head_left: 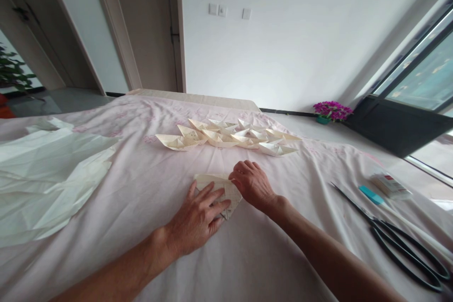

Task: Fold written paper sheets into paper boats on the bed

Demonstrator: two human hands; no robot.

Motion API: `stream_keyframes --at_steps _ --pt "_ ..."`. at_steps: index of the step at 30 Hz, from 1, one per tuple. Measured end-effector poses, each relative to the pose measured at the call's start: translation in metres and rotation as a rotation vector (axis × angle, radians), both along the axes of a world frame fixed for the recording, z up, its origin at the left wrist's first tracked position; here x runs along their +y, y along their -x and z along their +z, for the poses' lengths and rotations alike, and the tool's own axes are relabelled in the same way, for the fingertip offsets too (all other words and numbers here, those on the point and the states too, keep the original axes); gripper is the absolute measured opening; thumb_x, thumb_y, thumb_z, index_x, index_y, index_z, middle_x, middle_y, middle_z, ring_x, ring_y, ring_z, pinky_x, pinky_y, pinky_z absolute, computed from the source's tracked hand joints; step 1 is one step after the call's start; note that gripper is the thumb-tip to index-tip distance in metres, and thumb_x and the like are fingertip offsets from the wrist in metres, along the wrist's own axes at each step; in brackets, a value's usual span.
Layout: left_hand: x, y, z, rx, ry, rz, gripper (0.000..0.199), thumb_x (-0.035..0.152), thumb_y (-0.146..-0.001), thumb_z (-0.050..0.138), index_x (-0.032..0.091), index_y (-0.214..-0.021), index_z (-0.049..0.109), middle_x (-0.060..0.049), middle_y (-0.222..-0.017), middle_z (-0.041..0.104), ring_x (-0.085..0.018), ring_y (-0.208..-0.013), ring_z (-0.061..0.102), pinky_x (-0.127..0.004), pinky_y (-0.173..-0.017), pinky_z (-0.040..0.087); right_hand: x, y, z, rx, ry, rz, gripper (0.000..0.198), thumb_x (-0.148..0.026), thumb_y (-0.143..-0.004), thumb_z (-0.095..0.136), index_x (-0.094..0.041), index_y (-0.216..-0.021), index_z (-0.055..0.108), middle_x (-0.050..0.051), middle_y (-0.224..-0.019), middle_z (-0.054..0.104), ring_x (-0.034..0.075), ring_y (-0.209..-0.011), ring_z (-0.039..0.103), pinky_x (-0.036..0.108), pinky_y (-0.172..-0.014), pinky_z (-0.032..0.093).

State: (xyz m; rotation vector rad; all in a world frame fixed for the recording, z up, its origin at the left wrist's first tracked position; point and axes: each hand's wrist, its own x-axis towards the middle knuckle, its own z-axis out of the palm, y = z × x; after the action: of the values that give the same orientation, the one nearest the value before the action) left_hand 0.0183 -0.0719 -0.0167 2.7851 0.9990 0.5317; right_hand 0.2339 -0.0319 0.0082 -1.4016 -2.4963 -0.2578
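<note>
Pressing folded paper (232, 192) with left grip (198, 217) spread, pinching its edge in nearly closed right grip (254, 184). Looks partly done, with paper boats (220, 138) made and loose sheets (53, 174) left

No legible txt, nos. or brands. Box (391, 186) at far R has a red label (389, 177) w/ tiny print, too sm. to read. Paper (232, 193) under L hand (200, 214) has faint marks, can't tell if txt. Dark specks on 1 boat (190, 135), also unreadable.
</note>
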Motion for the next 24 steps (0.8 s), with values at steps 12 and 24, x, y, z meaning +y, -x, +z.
stream_keyframes --at_steps 12,24 --pt "0.0 0.0 -0.001 0.007 -0.031 -0.003 0.038 0.034 -0.092 0.047 0.034 -0.13 0.051 -0.003 -0.134 0.053 -0.03 -0.13 0.039 -0.058 -0.106 0.024 -0.003 -0.001 -0.004 -0.01 0.072 0.122 0.028 -0.027 -0.088 0.057 -0.026 -0.116 0.06 0.002 -0.088 0.06 0.017 -0.081 0.047 0.031 -0.073 0.028" --pt "-0.005 0.0 0.005 0.031 -0.083 0.004 0.034 0.025 -0.087 0.055 0.025 -0.121 0.056 -0.006 -0.119 0.058 -0.025 -0.109 0.051 -0.044 -0.095 0.04 0.011 -0.017 -0.019 -0.071 -0.024 0.31 0.025 -0.027 -0.095 0.047 -0.032 -0.113 0.064 0.002 -0.088 0.056 0.014 -0.077 0.047 0.03 -0.07 0.028"
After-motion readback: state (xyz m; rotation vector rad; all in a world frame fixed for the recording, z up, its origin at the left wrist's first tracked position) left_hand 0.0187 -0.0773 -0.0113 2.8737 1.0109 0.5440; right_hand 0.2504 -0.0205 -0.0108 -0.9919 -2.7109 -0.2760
